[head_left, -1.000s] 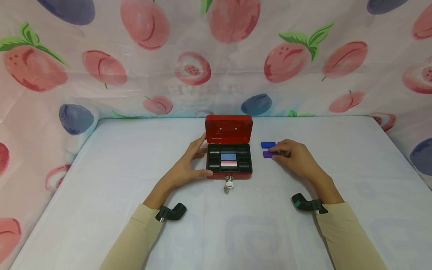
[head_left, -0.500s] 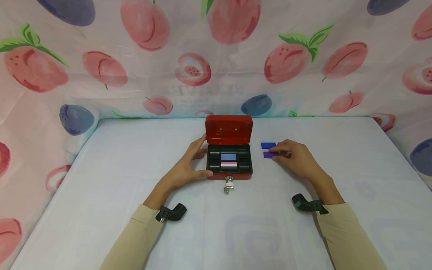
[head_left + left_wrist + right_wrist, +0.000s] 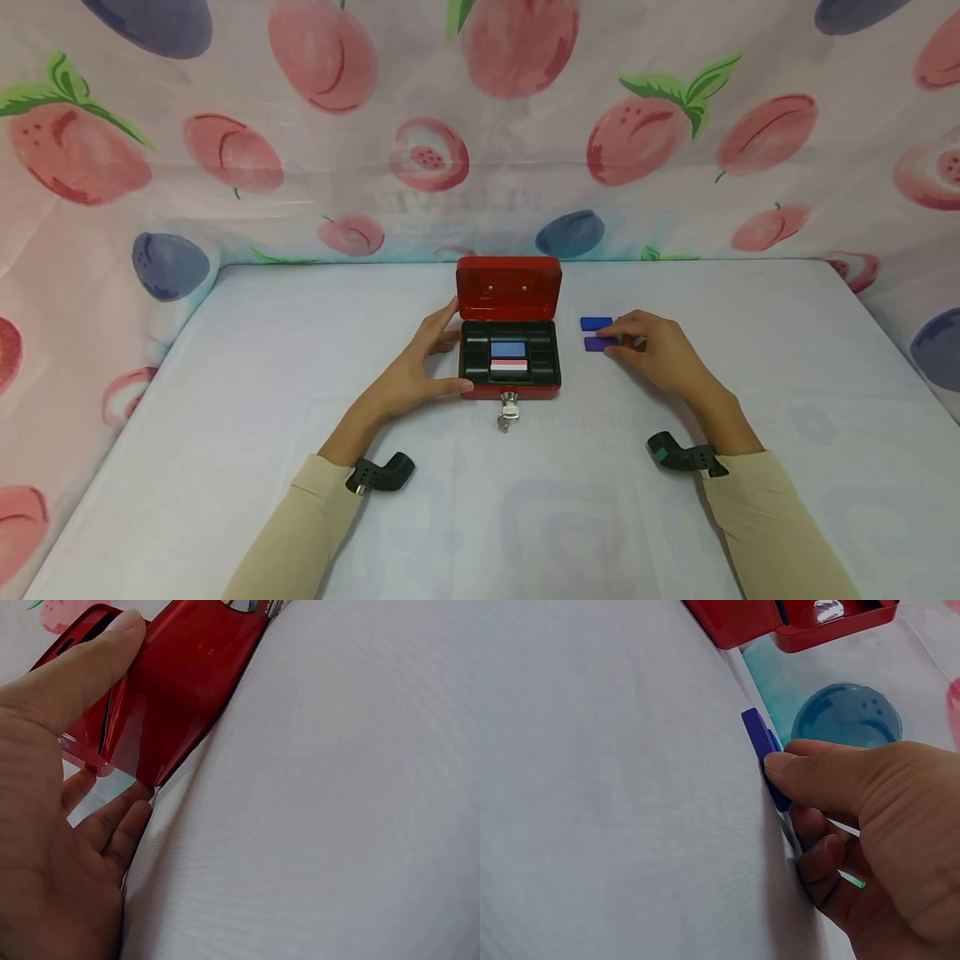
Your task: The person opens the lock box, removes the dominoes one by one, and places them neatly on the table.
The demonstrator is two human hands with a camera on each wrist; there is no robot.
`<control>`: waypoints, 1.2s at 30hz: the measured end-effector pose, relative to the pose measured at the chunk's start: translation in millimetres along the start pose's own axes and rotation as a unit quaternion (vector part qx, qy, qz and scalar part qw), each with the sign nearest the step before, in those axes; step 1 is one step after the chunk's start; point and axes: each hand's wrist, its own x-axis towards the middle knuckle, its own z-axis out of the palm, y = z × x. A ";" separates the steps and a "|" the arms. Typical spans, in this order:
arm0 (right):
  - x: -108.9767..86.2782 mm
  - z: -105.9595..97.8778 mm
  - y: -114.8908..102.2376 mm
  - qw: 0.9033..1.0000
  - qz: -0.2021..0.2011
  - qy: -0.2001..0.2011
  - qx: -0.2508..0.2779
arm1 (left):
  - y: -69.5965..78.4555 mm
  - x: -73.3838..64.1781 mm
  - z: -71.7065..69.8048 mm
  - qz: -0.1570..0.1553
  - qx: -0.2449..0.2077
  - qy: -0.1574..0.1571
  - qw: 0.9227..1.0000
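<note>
A red cash box (image 3: 511,390) with a black compartment tray stands on the table, its lid (image 3: 508,287) raised. Inside the tray's middle lie a light blue block (image 3: 507,349) and a pink-and-white block (image 3: 508,365). My left hand (image 3: 412,367) holds the box's left side, thumb on the front corner and index finger up by the lid's edge. To the right of the box, my right hand (image 3: 651,350) pinches a purple block (image 3: 757,735) between thumb and fingers, low at the tabletop. Just behind it lies a dark blue block (image 3: 596,323), its right end close to the fingers.
Keys (image 3: 504,423) hang from the lock (image 3: 509,398) at the box's front. A white cloth covers the table (image 3: 510,517). Behind it hangs a fruit-patterned curtain (image 3: 517,175). Both wrists carry black camera mounts.
</note>
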 end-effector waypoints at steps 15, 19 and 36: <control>7.0 -8.7 -20.3 1.000 -0.006 0.023 0.021 | 4.7 -4.1 -5.5 -0.005 0.008 0.002 1.000; 10.4 -10.4 -37.0 0.999 -0.020 0.013 0.040 | 4.4 -4.4 -6.4 0.001 0.007 0.003 1.000; 33.1 6.1 -94.6 0.993 -0.068 -0.061 0.074 | 1.9 -1.4 -1.1 0.005 0.008 -0.002 1.000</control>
